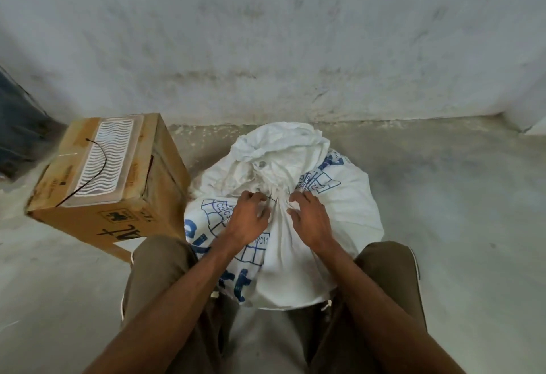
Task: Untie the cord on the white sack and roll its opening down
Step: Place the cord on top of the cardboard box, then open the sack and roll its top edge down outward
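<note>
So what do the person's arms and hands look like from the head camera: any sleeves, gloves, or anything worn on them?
Both arms are bare from hand to where they leave the frame: no sleeves, gloves, watch, rings or bands show on the left hand or the right hand. The only clothing in view is olive-brown trousers with a thin pale stripe down the outer seam.

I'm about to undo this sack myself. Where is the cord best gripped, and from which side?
Grip the cord at the cinched neck of the sack, from the near side, over the top. The neck bunches there and faces the person; both the left hand and right hand already flank it. The knot itself is too small to make out.
</note>
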`<state>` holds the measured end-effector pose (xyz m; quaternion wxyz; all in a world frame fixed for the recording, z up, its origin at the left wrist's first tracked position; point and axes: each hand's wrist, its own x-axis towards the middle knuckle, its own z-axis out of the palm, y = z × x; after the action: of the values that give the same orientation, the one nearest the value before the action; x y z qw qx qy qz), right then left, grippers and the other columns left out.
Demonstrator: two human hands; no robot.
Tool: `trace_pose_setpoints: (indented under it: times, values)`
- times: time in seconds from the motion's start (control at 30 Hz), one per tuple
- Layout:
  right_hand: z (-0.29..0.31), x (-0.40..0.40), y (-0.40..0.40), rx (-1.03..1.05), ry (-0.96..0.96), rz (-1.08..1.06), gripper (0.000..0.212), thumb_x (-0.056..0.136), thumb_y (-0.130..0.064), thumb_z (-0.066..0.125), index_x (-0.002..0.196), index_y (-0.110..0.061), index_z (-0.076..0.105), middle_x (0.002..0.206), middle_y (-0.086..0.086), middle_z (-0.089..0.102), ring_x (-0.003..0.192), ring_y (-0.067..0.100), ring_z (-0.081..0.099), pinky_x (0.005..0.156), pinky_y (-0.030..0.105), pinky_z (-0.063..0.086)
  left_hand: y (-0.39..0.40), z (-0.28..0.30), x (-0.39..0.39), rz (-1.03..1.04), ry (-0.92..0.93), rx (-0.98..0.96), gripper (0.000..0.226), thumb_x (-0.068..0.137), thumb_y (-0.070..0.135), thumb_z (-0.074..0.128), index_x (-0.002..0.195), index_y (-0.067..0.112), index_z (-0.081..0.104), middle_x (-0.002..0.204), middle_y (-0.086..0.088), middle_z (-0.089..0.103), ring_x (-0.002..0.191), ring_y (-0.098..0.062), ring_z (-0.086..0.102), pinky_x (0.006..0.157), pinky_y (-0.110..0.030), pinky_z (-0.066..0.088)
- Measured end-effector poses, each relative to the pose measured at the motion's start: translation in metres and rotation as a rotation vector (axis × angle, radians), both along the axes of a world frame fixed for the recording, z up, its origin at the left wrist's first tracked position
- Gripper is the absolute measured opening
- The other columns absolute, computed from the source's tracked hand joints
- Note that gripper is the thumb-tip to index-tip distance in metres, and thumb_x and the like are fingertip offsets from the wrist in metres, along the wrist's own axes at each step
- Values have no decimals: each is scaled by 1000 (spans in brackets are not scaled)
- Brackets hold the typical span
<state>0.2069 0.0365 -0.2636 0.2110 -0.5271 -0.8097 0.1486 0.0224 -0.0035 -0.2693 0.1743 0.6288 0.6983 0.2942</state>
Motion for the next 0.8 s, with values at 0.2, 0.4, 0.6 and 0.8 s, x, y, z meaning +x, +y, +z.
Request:
trace_pose_setpoints:
  times: [0.2, 0.4, 0.6, 0.8]
  values:
    - [-14, -12, 8, -38, 19, -24, 27, 84, -12, 71, 110, -20, 67, 115, 3, 66, 101, 30, 62, 82, 40, 53, 15, -19, 16, 15, 59, -53, 29, 90, 34, 62, 110, 14, 66, 106, -13, 59, 103, -30, 53, 85, -36, 50]
    - [-14, -13, 7, -60, 128, -87, 26, 83, -3, 68, 102, -21, 66, 108, 0, 63, 102, 25, 59, 77, 35, 51, 16, -10, 21, 131, 94, -38, 14, 92, 27, 61, 100, 16, 65, 107, -10, 61, 105, -31, 55, 88, -44, 49]
    - [0, -2, -16, -27, 264, -127, 41, 81, 8, 64, 102, -27, 64, 106, -2, 64, 98, 20, 64, 80, 37, 57, -6, 12, 6, 194, -164, -38, 23, 89, 17, 69, 104, 22, 52, 92, 5, 69, 85, -16, 69, 71, -30, 55]
    - [22, 21, -47, 44, 406, -242, 41, 81, 13, 62, 97, -25, 65, 101, -4, 61, 90, 14, 65, 76, 22, 52, -45, 31, 2, 293, -244, 54, 13, 93, 23, 67, 104, 20, 62, 94, 5, 71, 86, -12, 67, 81, -31, 55]
